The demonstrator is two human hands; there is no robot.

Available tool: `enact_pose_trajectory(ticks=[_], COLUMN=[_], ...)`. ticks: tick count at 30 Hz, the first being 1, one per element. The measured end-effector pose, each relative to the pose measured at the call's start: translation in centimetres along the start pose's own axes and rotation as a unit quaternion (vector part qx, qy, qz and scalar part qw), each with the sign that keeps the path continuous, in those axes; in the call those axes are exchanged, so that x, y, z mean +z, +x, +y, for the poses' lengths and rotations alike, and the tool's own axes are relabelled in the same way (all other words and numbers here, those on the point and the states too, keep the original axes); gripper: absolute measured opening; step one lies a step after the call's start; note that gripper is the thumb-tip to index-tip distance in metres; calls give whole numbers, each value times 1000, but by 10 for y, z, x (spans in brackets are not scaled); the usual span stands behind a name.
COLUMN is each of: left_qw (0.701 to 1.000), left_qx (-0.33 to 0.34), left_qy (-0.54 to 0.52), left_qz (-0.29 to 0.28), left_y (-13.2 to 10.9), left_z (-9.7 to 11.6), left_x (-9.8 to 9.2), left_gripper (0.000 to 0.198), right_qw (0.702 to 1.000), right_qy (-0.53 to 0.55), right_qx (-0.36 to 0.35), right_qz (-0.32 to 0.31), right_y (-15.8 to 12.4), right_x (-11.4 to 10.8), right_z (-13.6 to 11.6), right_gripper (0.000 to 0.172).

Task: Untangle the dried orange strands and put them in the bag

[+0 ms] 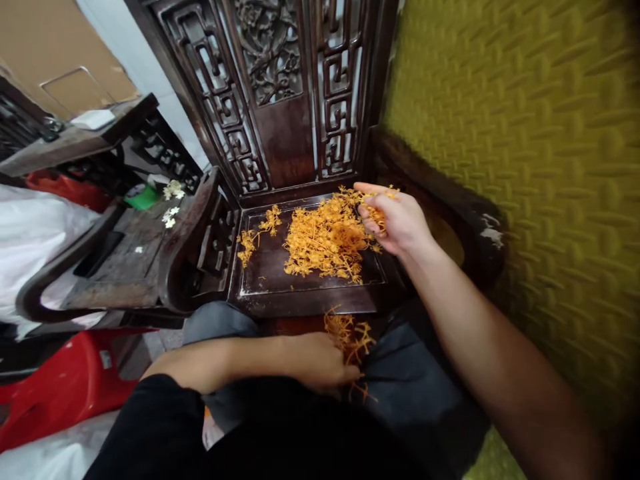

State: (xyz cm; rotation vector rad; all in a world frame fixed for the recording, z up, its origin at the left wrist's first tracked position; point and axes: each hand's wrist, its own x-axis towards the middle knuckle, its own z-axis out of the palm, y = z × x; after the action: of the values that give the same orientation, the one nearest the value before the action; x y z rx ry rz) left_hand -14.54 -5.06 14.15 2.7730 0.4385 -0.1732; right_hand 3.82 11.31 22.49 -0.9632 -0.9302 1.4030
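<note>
A heap of thin orange sprigs (323,241) lies on the dark wooden seat of a carved chair (265,283). My right hand (395,219) reaches over the heap's right edge, fingers curled round a pinch of the orange sprigs. My left hand (315,360) rests low on my lap, closed over a small bunch of the same orange sprigs (350,333) that sticks out past the fingers. A smaller loose clump (247,243) lies at the seat's left side.
The chair's carved back (280,87) rises behind the seat. A yellow-green textured wall (525,167) fills the right. To the left stands a second wooden chair (125,253) with white blossoms (173,193) and a green item; a red plastic stool (65,387) sits lower left.
</note>
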Motion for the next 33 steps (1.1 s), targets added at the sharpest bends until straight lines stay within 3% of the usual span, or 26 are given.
enact_pose_trajectory(ticks=[2, 4, 7, 9, 11, 13, 15, 20, 22, 25, 27, 29, 31, 33], left_qw=[998, 994, 961, 889, 830, 818, 829, 845, 854, 848, 825, 786, 722, 635], left_qx=[34, 64, 42, -45, -154, -204, -211, -182, -191, -267, -332, -393, -447, -485], left_qy=[36, 81, 137, 170, 184, 194, 193, 182, 183, 167, 144, 130, 153, 208], left_qz=[-22, 27, 238, 422, 504, 501, 481, 469, 448, 426, 434, 459, 505, 565], left_y=[-3, -10, -20, -24, -24, -20, -17, -20, -26, -48, -80, -125, -179, -231], left_z=[7, 3, -16, -30, -43, -57, -72, -104, -108, -99, -86, -67, -42, -15], left_x=[23, 22, -19, -55, -81, -92, -89, -83, -93, -114, -119, -109, -81, -38], left_gripper=[48, 52, 48, 47, 71, 87, 88, 50, 45, 55, 60, 63, 62, 56], right_qw=[999, 997, 986, 977, 978, 981, 977, 938, 929, 920, 913, 909, 905, 909], right_qy=[14, 36, 86, 108, 107, 94, 90, 84, 63, 26, 21, 14, -22, -85], right_qx=[21, 44, 92, 120, 117, 102, 102, 134, 130, 139, 155, 170, 172, 106], right_qz=[-23, -50, -109, -138, -135, -135, -166, -309, -341, -366, -377, -380, -388, -395], right_y=[-2, -5, -14, -23, -33, -43, -50, -58, -63, -77, -84, -86, -81, -75], right_x=[4, 9, 23, 41, 60, 77, 85, 80, 80, 84, 83, 78, 73, 70], right_z=[2, 3, 12, 24, 37, 48, 53, 42, 35, 25, 20, 17, 17, 19], right_gripper=[41, 32, 23, 23, 24, 29, 43, 76, 85, 95, 94, 90, 86, 82])
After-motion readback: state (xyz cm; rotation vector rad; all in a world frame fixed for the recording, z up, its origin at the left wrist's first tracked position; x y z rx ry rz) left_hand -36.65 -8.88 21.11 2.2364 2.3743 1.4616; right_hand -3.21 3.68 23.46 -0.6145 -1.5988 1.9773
